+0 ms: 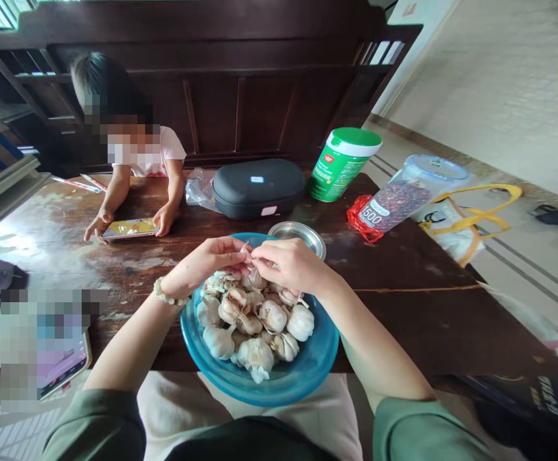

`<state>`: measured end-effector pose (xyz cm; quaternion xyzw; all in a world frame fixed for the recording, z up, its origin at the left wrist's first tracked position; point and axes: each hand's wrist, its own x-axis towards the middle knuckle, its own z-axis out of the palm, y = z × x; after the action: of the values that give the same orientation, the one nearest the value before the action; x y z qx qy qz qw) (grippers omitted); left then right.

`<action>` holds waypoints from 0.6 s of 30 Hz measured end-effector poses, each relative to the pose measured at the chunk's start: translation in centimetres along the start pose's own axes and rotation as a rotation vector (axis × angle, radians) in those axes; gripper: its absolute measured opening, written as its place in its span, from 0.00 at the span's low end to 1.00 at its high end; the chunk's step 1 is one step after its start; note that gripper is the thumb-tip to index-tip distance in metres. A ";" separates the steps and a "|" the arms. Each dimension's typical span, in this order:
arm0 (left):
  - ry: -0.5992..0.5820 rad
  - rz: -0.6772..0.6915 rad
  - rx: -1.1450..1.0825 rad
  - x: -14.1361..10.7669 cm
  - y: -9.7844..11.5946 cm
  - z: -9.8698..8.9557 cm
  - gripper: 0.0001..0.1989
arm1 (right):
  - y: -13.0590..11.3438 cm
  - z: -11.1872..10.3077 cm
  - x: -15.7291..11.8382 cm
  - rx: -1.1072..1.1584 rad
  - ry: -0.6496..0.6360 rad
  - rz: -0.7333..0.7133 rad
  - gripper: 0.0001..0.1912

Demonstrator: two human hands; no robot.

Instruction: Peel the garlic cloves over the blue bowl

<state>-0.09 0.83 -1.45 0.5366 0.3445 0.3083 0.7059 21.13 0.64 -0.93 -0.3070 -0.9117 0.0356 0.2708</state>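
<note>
Above the far part of a blue bowl (259, 394), the left hand (196, 264) and right hand (291, 261) meet at the fingertips, both pinching a small pale piece of garlic (246, 251), its form too small and too covered by fingers to make out. Below them, garlic bulbs (254, 320) are heaped in the bowl, the farthest partly hidden by the hands. Whether the bowl rests on the lap or the table edge cannot be told. Just beyond it, a metal dish (303, 230) is partly blocked by the right hand. On the left, pixelation covers much of 1 phone (65, 358) and part of another person (173, 150), whose 2 hands hold a handheld screen (129, 228). The dark wooden table (379, 320) is scuffed, with glare at its left. Farther back stand a black case (259, 182), a green tub (341, 166) and a clear jar (398, 192) of dark pieces, before a panelled wooden bench (264, 96). Pale floor (533, 243) with dark stripes spreads at right, beside a yellow-handled bag (456, 237).
</note>
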 end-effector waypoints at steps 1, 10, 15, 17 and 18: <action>0.003 -0.006 0.012 0.0 0.0 0.0 0.17 | -0.1 0.0 0.0 -0.010 -0.009 -0.010 0.09; 0.023 -0.020 0.094 0.0 0.2 0.5 0.19 | -0.3 0.2 0.1 -0.136 0.002 -0.082 0.10; 0.000 -0.019 0.098 0.2 0.0 0.5 0.20 | -0.3 0.3 0.0 -0.171 0.066 -0.111 0.10; -0.013 -0.012 0.100 0.2 -0.1 0.5 0.19 | -0.3 0.4 -0.1 -0.172 0.063 -0.110 0.10; -0.018 -0.008 0.101 0.2 -0.1 0.5 0.19 | -0.3 0.4 -0.1 -0.171 0.059 -0.106 0.10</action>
<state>0.44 0.69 -1.53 0.5728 0.3555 0.2829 0.6823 20.83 0.43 -1.27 -0.2812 -0.9180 -0.0659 0.2719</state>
